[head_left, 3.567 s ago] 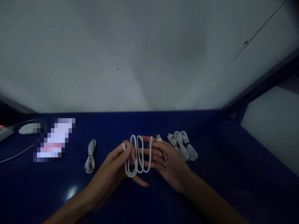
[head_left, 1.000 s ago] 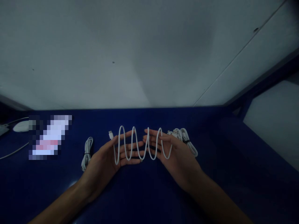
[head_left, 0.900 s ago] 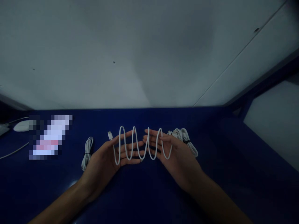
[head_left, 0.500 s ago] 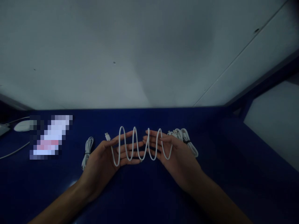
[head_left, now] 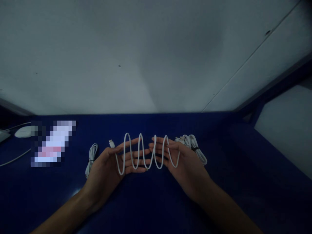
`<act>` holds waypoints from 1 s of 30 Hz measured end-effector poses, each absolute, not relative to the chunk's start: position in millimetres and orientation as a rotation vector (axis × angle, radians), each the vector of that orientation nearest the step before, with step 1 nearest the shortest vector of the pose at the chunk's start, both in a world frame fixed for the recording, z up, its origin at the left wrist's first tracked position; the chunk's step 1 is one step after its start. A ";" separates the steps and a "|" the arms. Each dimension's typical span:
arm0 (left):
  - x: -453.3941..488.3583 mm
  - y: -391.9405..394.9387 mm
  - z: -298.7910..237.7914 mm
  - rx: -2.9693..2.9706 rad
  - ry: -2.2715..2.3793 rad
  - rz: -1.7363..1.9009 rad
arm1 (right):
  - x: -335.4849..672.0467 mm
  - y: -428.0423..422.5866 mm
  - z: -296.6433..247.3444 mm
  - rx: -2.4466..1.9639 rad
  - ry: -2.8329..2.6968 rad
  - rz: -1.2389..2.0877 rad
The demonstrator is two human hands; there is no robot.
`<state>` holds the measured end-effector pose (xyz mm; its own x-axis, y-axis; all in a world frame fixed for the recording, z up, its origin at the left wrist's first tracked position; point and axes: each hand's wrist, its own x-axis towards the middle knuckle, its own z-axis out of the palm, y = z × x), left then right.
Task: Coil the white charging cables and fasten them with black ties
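A white cable (head_left: 140, 150) hangs in several loops strung over the fingers of both hands, spread out like a spring above the blue table (head_left: 151, 204). My left hand (head_left: 108, 167) is palm up, its fingers through the left loops and its thumb pressing the cable near the small connector (head_left: 111, 143). My right hand (head_left: 186, 164) faces it, fingers stretched through the right loops. The fingertips of the two hands nearly meet in the middle.
One tied white cable bundle (head_left: 90, 159) lies left of my left hand. Tied bundles (head_left: 195, 149) lie behind my right hand. At the far left sit a white mouse (head_left: 21, 131) with its cord and a blurred-out object (head_left: 52, 143). A white wall rises behind the table.
The loops, bunched tight between my hands 3.6 s ago, are now pulled apart sideways. Over the last second the connector end has slid slightly left; the hands hardly moved.
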<state>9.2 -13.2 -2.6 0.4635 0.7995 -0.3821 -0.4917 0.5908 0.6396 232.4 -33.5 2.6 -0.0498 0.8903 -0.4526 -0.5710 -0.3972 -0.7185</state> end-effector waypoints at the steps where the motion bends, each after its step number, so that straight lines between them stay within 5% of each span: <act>1: 9.1 -13.3 -2.7 0.479 0.722 0.833 | 232.5 -33.5 2.7 -1.088 -0.424 1.686; 22: 8.0 -13.0 -3.8 0.491 0.733 0.820 | 230.3 -33.5 7.9 -1.125 -0.462 1.670; 30: 15.0 -18.6 -0.9 0.625 0.633 0.833 | 225.4 -44.3 6.1 -1.246 -1.000 1.569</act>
<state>15.0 -18.6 -0.9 0.5171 0.8161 -0.2582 -0.4668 0.5216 0.7142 225.4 -44.3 6.1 -0.1182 0.9524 -0.2809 -0.1472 -0.2965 -0.9436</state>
